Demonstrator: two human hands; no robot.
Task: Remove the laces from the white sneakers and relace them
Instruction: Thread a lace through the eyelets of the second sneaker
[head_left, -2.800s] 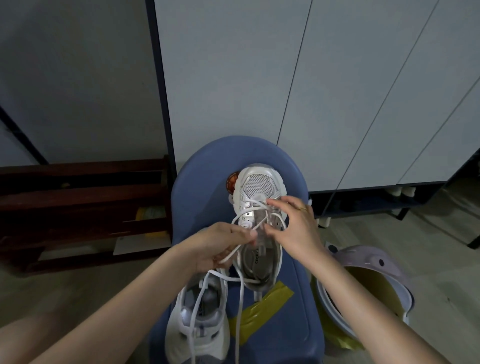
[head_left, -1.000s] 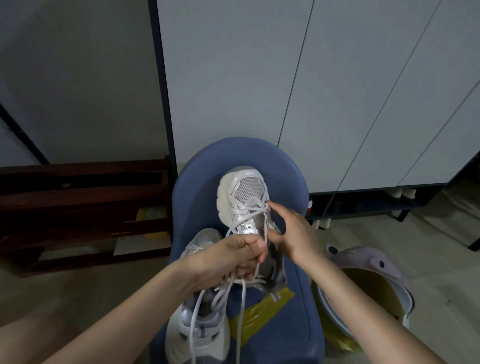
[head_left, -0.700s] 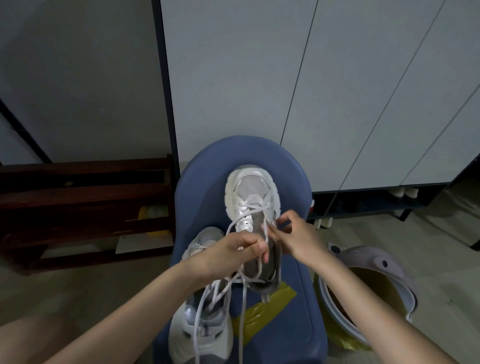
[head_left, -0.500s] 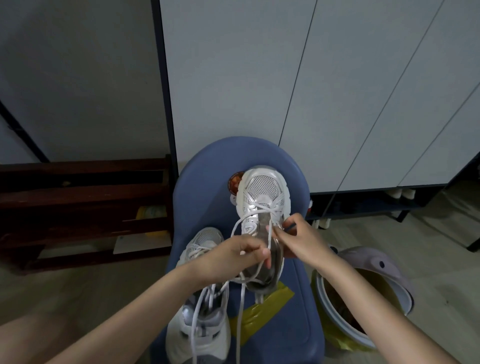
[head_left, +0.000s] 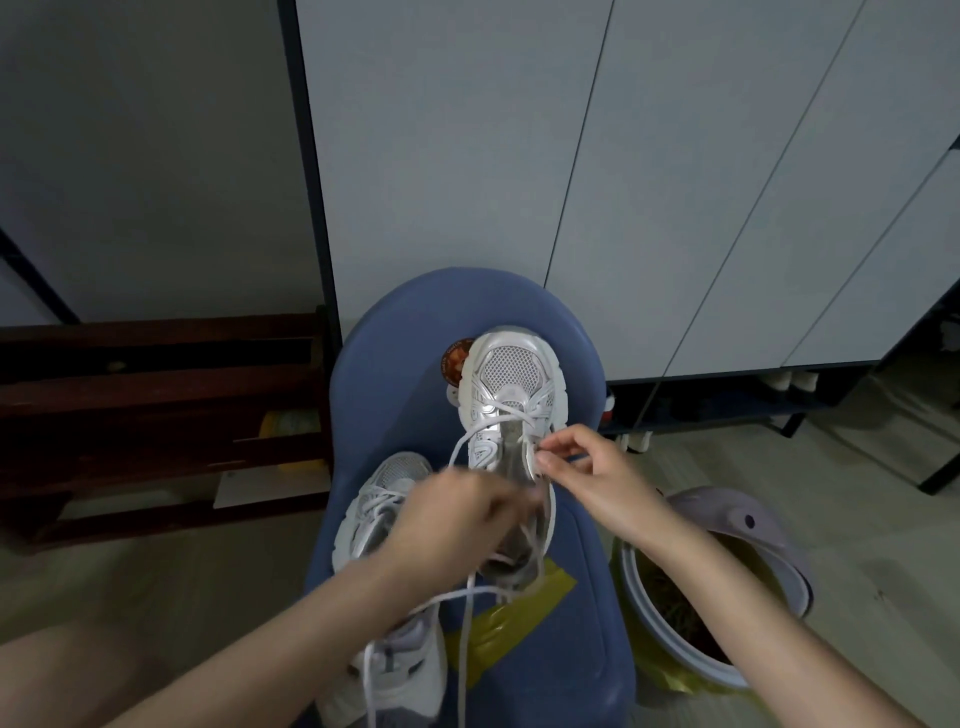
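Two white sneakers lie on a blue chair seat (head_left: 405, 374). The far sneaker (head_left: 511, 379) points its toe away from me, and its white lace (head_left: 470, 434) loops loosely across the upper eyelets. My right hand (head_left: 587, 480) pinches the lace at the shoe's right eyelet row. My left hand (head_left: 462, 514), blurred by motion, is closed over the lace above the shoe's opening. Loose lace ends hang down toward me. The near sneaker (head_left: 384, 525) rests to the left, still laced, partly hidden by my left forearm.
A strip of yellow tape (head_left: 514, 618) sticks to the seat near the shoes. A lilac-rimmed bin with a yellow liner (head_left: 748, 525) stands on the floor to the right. A dark wooden rack (head_left: 156, 410) runs along the left, and grey cabinet doors (head_left: 571, 156) stand behind.
The far sneaker swung left, then back toward the right. My left hand slid toward the shoe's opening with the lace, and my right hand moved to the right eyelet row.
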